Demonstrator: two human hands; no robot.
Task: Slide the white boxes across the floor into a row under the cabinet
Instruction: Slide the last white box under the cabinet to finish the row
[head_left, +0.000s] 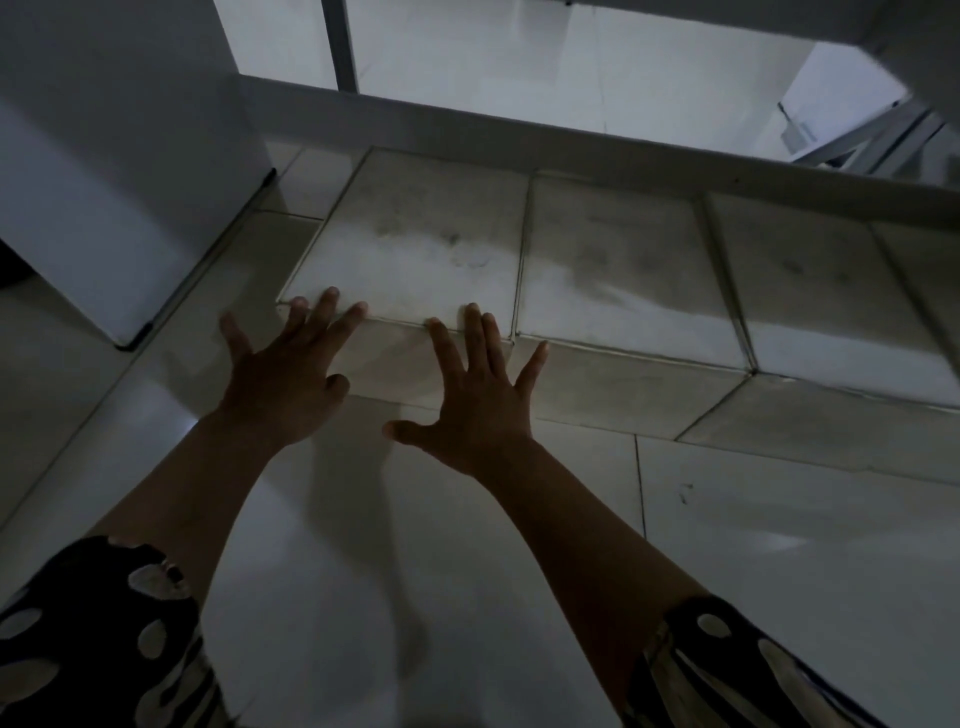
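Note:
Three white boxes lie side by side in a row on the tiled floor. Their far ends sit under the pale lower edge of the cabinet (519, 130). The leftmost box (415, 244) has dark smudges on its lid. My left hand (283, 374) and my right hand (478, 395) rest flat against its near face, fingers spread, with the fingertips over its top front edge. Neither hand grips anything. The middle box (618, 265) touches it on the right, and the right box (831, 296) follows, cut off by the frame's edge.
A white panel or furniture side (104, 197) stands on the floor at the left, close to the leftmost box. Grey metal legs (340, 47) rise beyond the cabinet edge. Glossy white floor tiles (779, 545) fill the foreground. Patterned black-and-white sleeves cover my upper arms.

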